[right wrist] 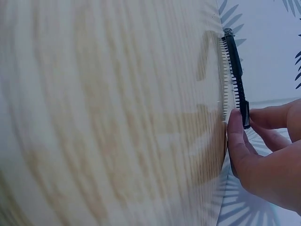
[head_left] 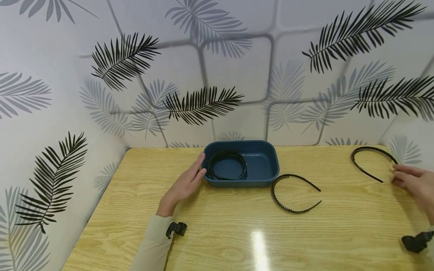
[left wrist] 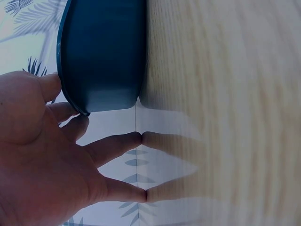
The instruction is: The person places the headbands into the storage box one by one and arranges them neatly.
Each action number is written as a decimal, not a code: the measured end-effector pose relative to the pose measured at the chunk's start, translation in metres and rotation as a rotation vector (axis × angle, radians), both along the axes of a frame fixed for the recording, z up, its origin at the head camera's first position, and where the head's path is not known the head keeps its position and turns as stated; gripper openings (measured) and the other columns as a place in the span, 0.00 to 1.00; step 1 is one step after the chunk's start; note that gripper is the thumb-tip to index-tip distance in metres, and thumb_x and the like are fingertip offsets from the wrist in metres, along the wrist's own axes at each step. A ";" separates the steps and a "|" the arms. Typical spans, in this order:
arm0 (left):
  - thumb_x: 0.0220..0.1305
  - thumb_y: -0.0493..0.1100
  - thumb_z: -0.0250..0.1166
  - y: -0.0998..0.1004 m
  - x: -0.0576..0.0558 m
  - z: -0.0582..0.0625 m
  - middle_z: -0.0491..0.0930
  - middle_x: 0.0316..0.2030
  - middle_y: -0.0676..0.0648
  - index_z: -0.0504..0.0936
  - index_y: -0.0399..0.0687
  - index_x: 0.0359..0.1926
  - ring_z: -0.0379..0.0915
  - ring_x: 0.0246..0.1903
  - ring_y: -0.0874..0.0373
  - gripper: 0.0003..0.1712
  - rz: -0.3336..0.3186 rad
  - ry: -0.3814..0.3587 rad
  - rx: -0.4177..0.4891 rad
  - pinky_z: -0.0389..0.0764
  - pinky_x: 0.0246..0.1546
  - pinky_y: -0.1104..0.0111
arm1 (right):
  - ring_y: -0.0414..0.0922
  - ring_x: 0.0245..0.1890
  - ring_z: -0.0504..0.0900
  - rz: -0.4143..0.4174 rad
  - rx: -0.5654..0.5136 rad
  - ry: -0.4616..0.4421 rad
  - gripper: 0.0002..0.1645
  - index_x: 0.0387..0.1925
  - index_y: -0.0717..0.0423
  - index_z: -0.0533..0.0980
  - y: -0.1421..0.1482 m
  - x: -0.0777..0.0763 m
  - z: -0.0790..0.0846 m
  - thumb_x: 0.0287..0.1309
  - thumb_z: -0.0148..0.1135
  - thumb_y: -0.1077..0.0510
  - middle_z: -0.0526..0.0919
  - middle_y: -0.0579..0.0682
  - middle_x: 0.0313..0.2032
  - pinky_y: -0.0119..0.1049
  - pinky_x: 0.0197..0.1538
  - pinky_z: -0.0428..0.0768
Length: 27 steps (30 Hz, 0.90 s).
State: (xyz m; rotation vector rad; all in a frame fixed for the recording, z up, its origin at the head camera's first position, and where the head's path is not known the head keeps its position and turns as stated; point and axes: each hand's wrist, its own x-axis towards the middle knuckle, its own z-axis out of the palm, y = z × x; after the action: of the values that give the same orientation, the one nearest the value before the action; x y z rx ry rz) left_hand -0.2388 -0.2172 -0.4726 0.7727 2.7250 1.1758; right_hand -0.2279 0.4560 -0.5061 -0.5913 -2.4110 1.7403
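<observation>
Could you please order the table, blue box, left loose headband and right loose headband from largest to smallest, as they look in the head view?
1. Table
2. Blue box
3. Left loose headband and right loose headband: too alike to rank

Leaf-print walls [head_left: 230, 71], yellowish wood-grain tabletop [head_left: 217, 226], bright glare [head_left: 259, 250]

Two headbands [head_left: 273, 191] right of tray [head_left: 242, 184]

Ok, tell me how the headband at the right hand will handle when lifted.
The headband probably feels light, being just a thin band. It looks springy rather than floppy, as it holds its open curve. Toothed along one side, it might snag.
</observation>
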 end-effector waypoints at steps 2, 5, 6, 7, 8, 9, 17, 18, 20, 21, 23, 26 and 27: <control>0.85 0.45 0.44 0.000 0.000 0.000 0.38 0.81 0.40 0.42 0.37 0.82 0.37 0.80 0.46 0.35 -0.001 0.000 0.000 0.48 0.77 0.49 | 0.25 0.24 0.79 0.019 -0.051 0.030 0.18 0.57 0.45 0.73 0.001 0.001 -0.002 0.75 0.47 0.67 0.74 0.20 0.28 0.23 0.28 0.80; 0.85 0.44 0.44 0.000 0.000 -0.001 0.38 0.81 0.39 0.42 0.35 0.81 0.37 0.80 0.45 0.35 -0.005 0.008 0.000 0.48 0.77 0.48 | 0.26 0.25 0.81 0.045 -0.085 0.040 0.28 0.72 0.50 0.67 0.000 0.002 -0.003 0.74 0.48 0.69 0.76 0.21 0.29 0.23 0.29 0.81; 0.85 0.43 0.44 0.000 0.000 -0.002 0.38 0.81 0.39 0.42 0.35 0.81 0.37 0.80 0.45 0.35 -0.006 0.009 0.001 0.48 0.77 0.48 | 0.26 0.25 0.81 0.051 -0.077 0.038 0.32 0.76 0.56 0.61 -0.001 0.001 -0.003 0.74 0.49 0.68 0.76 0.21 0.29 0.23 0.29 0.82; 0.85 0.43 0.44 0.000 0.000 -0.002 0.38 0.81 0.39 0.42 0.35 0.81 0.37 0.80 0.45 0.35 -0.005 0.010 0.002 0.48 0.77 0.48 | 0.25 0.25 0.81 0.050 -0.059 0.025 0.35 0.79 0.64 0.55 -0.002 0.001 -0.002 0.75 0.49 0.68 0.74 0.21 0.31 0.23 0.30 0.82; 0.85 0.43 0.44 0.000 0.000 -0.002 0.38 0.81 0.39 0.42 0.34 0.81 0.37 0.80 0.44 0.35 -0.005 0.013 0.002 0.48 0.77 0.48 | 0.25 0.25 0.80 0.057 -0.027 0.012 0.37 0.78 0.70 0.48 -0.004 0.001 -0.001 0.75 0.48 0.67 0.73 0.20 0.31 0.24 0.30 0.82; 0.85 0.43 0.44 0.000 0.000 -0.002 0.38 0.81 0.39 0.42 0.34 0.81 0.37 0.80 0.45 0.35 -0.005 0.011 0.002 0.48 0.77 0.48 | 0.25 0.25 0.80 0.056 -0.011 -0.002 0.37 0.77 0.74 0.46 -0.005 0.001 0.000 0.76 0.47 0.66 0.73 0.20 0.31 0.24 0.31 0.82; 0.85 0.43 0.44 0.000 -0.001 -0.002 0.38 0.81 0.39 0.42 0.35 0.81 0.37 0.80 0.45 0.35 0.000 0.016 0.005 0.48 0.77 0.48 | 0.28 0.26 0.84 0.066 -0.186 0.084 0.39 0.79 0.69 0.47 -0.013 0.007 0.004 0.76 0.52 0.63 0.81 0.26 0.29 0.23 0.31 0.83; 0.85 0.43 0.44 0.000 -0.001 -0.003 0.38 0.81 0.39 0.42 0.35 0.81 0.37 0.80 0.45 0.35 -0.001 0.017 0.005 0.48 0.77 0.48 | 0.28 0.26 0.84 0.069 -0.206 0.100 0.40 0.79 0.69 0.47 -0.014 0.008 0.004 0.76 0.52 0.63 0.81 0.26 0.30 0.23 0.31 0.83; 0.85 0.43 0.44 0.000 -0.001 -0.003 0.39 0.81 0.37 0.42 0.35 0.81 0.37 0.80 0.44 0.35 -0.001 0.019 0.005 0.48 0.76 0.48 | 0.28 0.27 0.84 0.082 -0.199 0.110 0.41 0.78 0.74 0.44 -0.016 0.009 0.005 0.76 0.53 0.63 0.81 0.25 0.31 0.23 0.32 0.83; 0.85 0.43 0.44 0.000 -0.001 -0.003 0.39 0.81 0.37 0.42 0.35 0.81 0.37 0.79 0.44 0.35 -0.001 0.020 0.005 0.48 0.76 0.48 | 0.27 0.27 0.84 0.083 -0.178 0.107 0.41 0.78 0.73 0.45 -0.017 0.009 0.005 0.76 0.53 0.62 0.80 0.24 0.32 0.23 0.32 0.83; 0.85 0.43 0.44 0.000 0.000 -0.003 0.39 0.81 0.37 0.42 0.35 0.81 0.37 0.80 0.44 0.35 0.001 0.018 0.006 0.48 0.77 0.48 | 0.26 0.27 0.83 0.082 -0.145 0.104 0.41 0.78 0.72 0.46 -0.019 0.010 0.005 0.77 0.52 0.61 0.78 0.23 0.33 0.22 0.33 0.83; 0.85 0.43 0.44 0.000 0.000 -0.002 0.39 0.81 0.38 0.42 0.36 0.81 0.37 0.80 0.45 0.35 0.002 0.014 0.007 0.48 0.77 0.48 | 0.25 0.27 0.84 0.066 -0.157 0.116 0.40 0.78 0.71 0.47 -0.021 0.009 0.005 0.76 0.53 0.61 0.77 0.23 0.33 0.22 0.34 0.83; 0.85 0.43 0.44 0.000 0.000 -0.002 0.39 0.81 0.39 0.42 0.36 0.81 0.37 0.80 0.45 0.35 0.003 0.013 0.006 0.48 0.77 0.48 | 0.26 0.27 0.84 0.060 -0.155 0.120 0.40 0.78 0.71 0.48 -0.022 0.008 0.005 0.76 0.54 0.61 0.76 0.23 0.33 0.22 0.34 0.83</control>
State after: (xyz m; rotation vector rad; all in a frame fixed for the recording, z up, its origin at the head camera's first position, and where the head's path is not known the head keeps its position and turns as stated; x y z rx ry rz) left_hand -0.2389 -0.2169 -0.4746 0.7798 2.7348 1.1849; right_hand -0.2195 0.4343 -0.5008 -0.4207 -2.2506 1.9406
